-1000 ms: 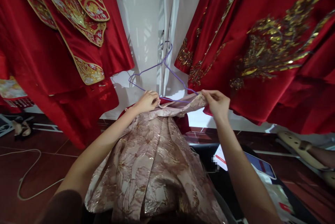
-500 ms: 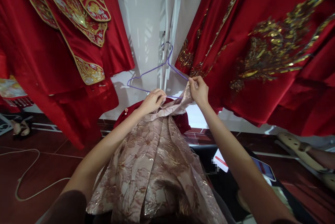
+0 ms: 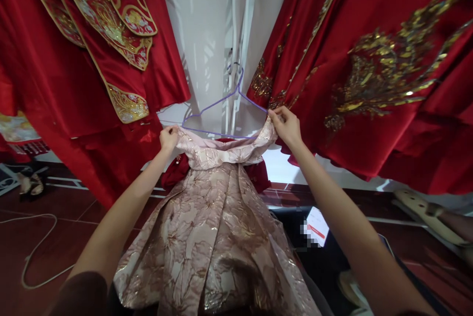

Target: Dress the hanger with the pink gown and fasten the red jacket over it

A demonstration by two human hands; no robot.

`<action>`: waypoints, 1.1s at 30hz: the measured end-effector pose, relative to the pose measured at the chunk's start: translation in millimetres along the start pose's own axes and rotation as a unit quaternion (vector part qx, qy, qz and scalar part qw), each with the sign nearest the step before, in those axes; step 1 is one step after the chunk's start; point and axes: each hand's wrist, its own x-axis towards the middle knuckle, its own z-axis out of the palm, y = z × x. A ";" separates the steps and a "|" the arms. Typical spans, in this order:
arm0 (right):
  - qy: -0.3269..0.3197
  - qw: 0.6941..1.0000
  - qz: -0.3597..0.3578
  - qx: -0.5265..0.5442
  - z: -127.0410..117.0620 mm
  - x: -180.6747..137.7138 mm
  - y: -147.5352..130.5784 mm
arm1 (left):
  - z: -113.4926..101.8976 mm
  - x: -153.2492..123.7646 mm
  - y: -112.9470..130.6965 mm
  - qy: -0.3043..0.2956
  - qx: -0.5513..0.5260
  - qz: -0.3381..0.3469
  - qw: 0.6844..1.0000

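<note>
A pale pink dress with a metallic floral pattern hangs spread out in front of me, its off-shoulder neckline stretched wide. My left hand pinches the left end of that neckline, beside the lower left corner of a purple hanger. At the other end, my right hand pinches the right shoulder of the dress close to the hanger's right corner. The hanger's hook is up at a white pole. Dark red fabric shows behind the dress.
Red garments with gold embroidery hang at the left and right. A lit phone lies at lower right. A pale cable loops over the tiled floor, and shoes stand at far left.
My left hand has moved left from the middle of the neckline to its left end, and the neckline is now pulled out wide. My right hand has stayed nearly in place.
</note>
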 end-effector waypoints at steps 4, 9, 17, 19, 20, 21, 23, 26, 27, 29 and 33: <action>-0.007 1.000 0.003 0.001 -0.8 0.4 0.0 | 7.4 10.7 10.7 -0.005 -0.042 0.030 0.999; 0.000 1.000 0.002 0.000 0.0 0.0 0.6 | 2.9 10.5 20.8 0.000 -0.045 0.039 0.998; -0.005 1.000 -0.002 0.003 -1.8 0.1 -0.3 | -4.9 1.9 18.5 0.044 -0.038 0.018 0.998; -0.007 1.000 -0.002 0.007 -1.3 -0.1 0.4 | -3.0 4.3 28.8 0.045 -0.031 0.046 0.997; -0.008 1.000 -0.001 0.011 -0.8 -0.2 1.1 | -1.2 5.5 36.7 0.043 -0.029 0.062 0.997; -0.010 1.000 0.000 0.015 0.0 -0.2 2.2 | 1.1 6.3 46.0 0.039 -0.030 0.079 0.996; -0.010 1.000 0.002 0.023 1.9 0.0 5.0 | 6.6 7.2 66.7 0.013 -0.036 0.126 0.991; -0.006 0.999 -0.001 0.033 4.1 1.0 9.6 | 13.0 8.3 90.9 -0.061 -0.038 0.203 0.977; -0.006 0.999 -0.005 0.036 4.4 1.5 10.8 | 13.6 9.5 94.3 -0.092 -0.040 0.221 0.970; -0.008 0.999 -0.013 0.039 4.8 2.3 12.5 | 11.8 12.9 91.6 -0.140 -0.055 0.236 0.960; -0.006 0.999 -0.014 0.040 5.7 2.7 12.7 | -1.1 11.3 54.6 -0.118 -0.111 0.147 0.976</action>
